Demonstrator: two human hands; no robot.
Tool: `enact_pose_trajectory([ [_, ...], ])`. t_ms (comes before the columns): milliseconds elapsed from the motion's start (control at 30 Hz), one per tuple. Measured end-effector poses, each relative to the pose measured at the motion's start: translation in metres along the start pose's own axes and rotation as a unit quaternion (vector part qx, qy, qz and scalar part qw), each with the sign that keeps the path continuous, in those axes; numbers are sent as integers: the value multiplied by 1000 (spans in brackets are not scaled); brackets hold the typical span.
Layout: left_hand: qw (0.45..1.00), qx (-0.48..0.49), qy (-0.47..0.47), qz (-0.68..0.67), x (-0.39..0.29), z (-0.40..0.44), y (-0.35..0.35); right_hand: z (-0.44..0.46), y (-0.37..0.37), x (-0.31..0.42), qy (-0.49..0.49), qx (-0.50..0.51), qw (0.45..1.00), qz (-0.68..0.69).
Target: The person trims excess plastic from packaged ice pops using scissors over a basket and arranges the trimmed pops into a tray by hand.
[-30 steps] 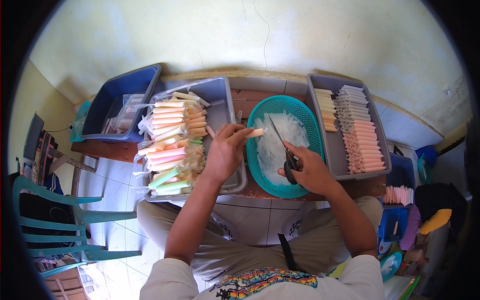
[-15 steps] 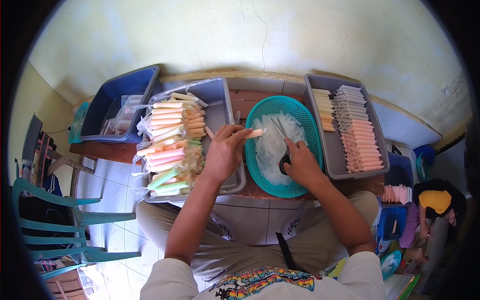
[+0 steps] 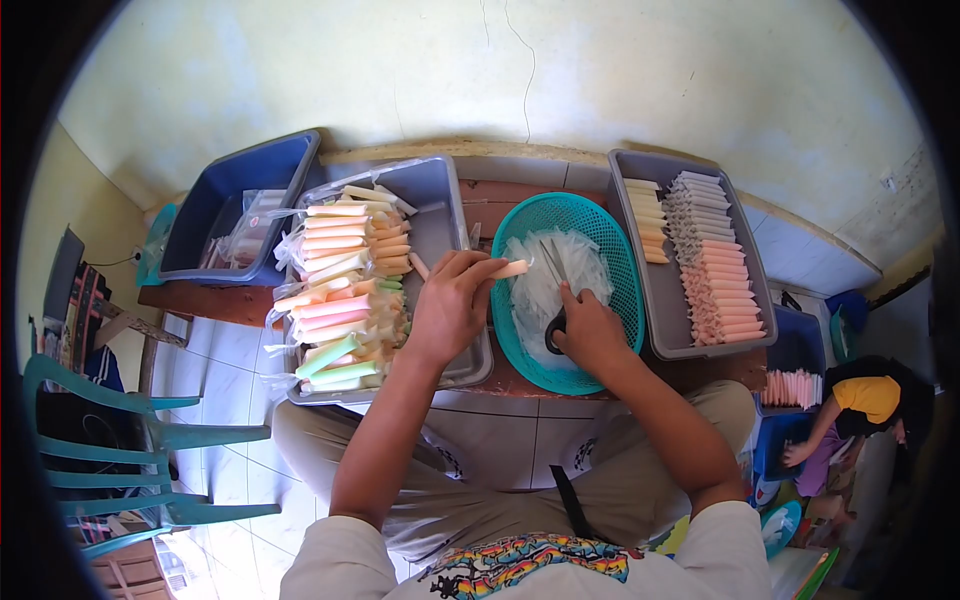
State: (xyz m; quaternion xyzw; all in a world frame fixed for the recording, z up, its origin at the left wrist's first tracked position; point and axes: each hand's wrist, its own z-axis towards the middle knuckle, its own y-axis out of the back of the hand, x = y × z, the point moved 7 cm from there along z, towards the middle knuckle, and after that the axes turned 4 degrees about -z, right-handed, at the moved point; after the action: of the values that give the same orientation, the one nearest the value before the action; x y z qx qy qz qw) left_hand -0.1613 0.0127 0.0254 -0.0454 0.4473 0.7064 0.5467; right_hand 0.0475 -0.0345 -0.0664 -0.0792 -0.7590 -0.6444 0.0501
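Observation:
My left hand (image 3: 455, 300) pinches a short peach-coloured ice pop (image 3: 511, 269) in a clear plastic sleeve, its end pointing right over the rim of a teal basket (image 3: 507, 345). Black-handled scissors (image 3: 553, 333) are gripped in my right hand (image 3: 594, 335), blades apart and pointing away from me above the basket. Inside the basket lies a heap of clear plastic scraps (image 3: 540, 310). To the left, a grey tub (image 3: 437, 195) holds a pile of ice pops (image 3: 345, 290) in peach, pink, green and cream, with loose plastic tails.
On the right, a grey tub (image 3: 665, 335) holds neat rows of wrapped pops (image 3: 725, 280). A dark blue tub (image 3: 215, 200) stands far left on the bench (image 3: 490, 205). Teal chairs (image 3: 150, 440) are at lower left. Another person (image 3: 865, 400) sits at far right by blue bins.
My right hand and the scissors have shifted slightly left and toward the front, with the blades opening. My left hand stays almost still. The other person's arm has reached toward the blue bin.

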Motion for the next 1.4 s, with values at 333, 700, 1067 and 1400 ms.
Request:
enact_pose_trajectory([
  [333, 1000, -7, 11, -9, 0, 0, 2, -4, 6, 6, 13, 19, 1000, -12],
  [700, 998, -21, 28, -50, -2, 2, 7, -24, 31, 7, 63, -37, 997, 27],
  [1067, 965, -31, 119, -233, -34, 10, -25, -46, 98, 18, 214, -172, 885, 375],
  [1400, 935, -9, 87, -343, -91, 53, -101, -67, 138, -53, 116, -270, 885, 360],
])
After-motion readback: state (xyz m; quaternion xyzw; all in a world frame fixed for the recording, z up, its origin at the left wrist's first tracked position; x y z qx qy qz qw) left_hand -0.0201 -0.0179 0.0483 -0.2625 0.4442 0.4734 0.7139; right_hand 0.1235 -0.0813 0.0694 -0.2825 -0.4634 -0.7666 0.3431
